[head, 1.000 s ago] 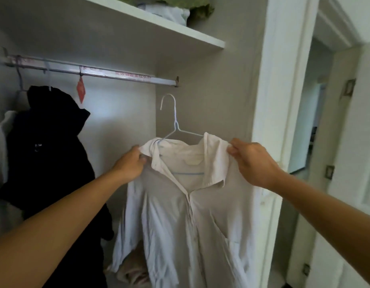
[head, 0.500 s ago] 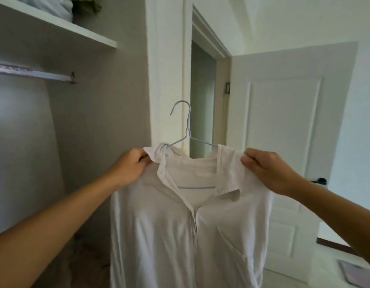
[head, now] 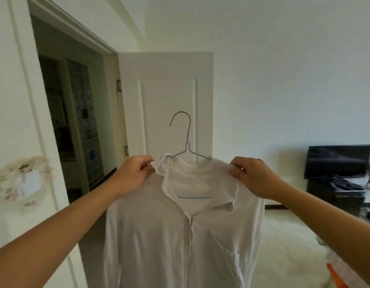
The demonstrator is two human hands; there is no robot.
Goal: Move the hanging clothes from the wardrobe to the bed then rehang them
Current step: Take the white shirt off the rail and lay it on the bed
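- Risk: white shirt (head: 180,235) could slide off the wire hanger (head: 187,142), since the grip is on cloth only; the loose hem may drag.
- Left hand (head: 132,175) pinches the shoulder at 9 o'clock of the collar; right hand (head: 252,177) pinches at 3 o'clock.
- Hands apart, arms extended forward, shirt held centre frame, hook upright at 12.
- Open door (head: 167,96) behind; bed not in view.

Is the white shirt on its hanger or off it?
On it: the hanger hook rises from the white shirt collar, its bar showing inside the neckline.
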